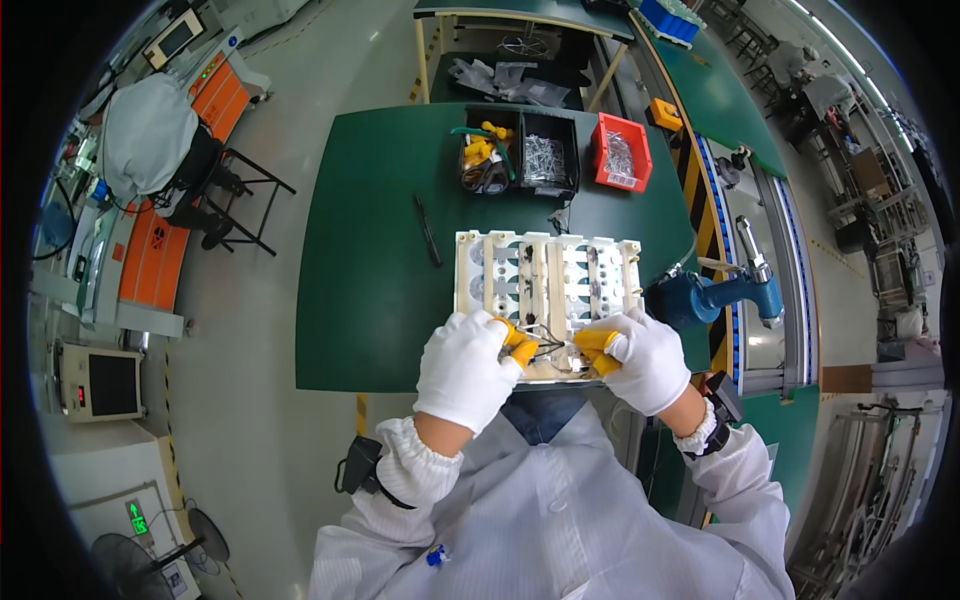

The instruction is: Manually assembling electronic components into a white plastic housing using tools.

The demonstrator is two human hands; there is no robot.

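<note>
Two black bins and one red bin stand beyond the white frame, holding yellow-handled tools and small metal parts. A dark pen lies to the left; a blue device stands just right. Gloves obscure part of the frame's near end. Left hand: fingertips drawn close at dark wires; grip cannot be confirmed. Right hand: fingers bunched beside the wires; grip likewise unconfirmed. The frame sits at the near edge of a green table. Far left, a person sits by orange cabinets.
</note>
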